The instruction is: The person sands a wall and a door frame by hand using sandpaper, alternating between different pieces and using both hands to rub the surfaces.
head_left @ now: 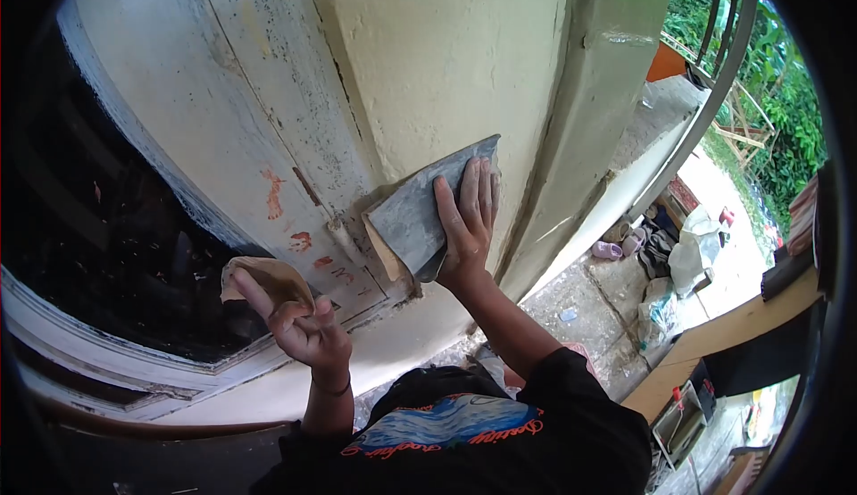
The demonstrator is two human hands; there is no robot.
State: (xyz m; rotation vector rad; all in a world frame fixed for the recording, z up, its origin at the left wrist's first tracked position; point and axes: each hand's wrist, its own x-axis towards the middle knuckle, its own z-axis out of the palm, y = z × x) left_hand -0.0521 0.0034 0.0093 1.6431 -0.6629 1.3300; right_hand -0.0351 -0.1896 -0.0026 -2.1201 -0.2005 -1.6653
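Note:
My right hand (469, 214) lies with its fingers extended on a grey, dusty sheet of sandpaper (406, 223), pressing it to the cream wall (455, 58) beside the window frame. The sheet is bent, and its tan side shows at the lower left edge. My left hand (303, 330) holds a curled tan piece of sandpaper (277, 274) near the dark glass pane (134, 227). Its index finger points up along that piece while the other fingers are bent. Between the hands, the worn white wooden frame (277, 120) has reddish patches and a hinge.
Shoes (607, 250) and plastic bags (696, 249) lie on the tiled floor at the right. A ledge (661, 120) and a curved metal railing (728, 49) stand beyond the wall. A wooden piece of furniture (714, 339) and a tray (680, 424) are at the lower right.

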